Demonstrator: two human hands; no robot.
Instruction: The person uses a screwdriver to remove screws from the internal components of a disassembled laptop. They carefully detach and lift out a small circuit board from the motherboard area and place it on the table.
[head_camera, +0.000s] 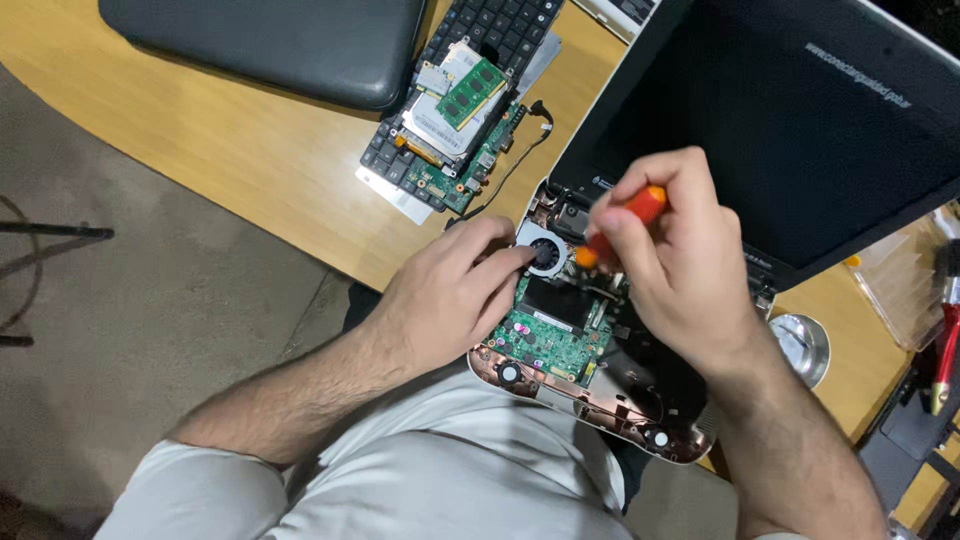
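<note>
Screwdriver (628, 222), orange handle, pinched in right hand (680, 275) fingers just above the fan (545, 256); left hand (450, 295) fingers rest loosely open on it. Tip hidden, probably seated; a slip could gouge the green board (550, 340).

Orange screwdriver (640, 205), green circuit board (550, 340), black laptop screen (780, 130) (tan wooden desk (250, 150)).
</note>
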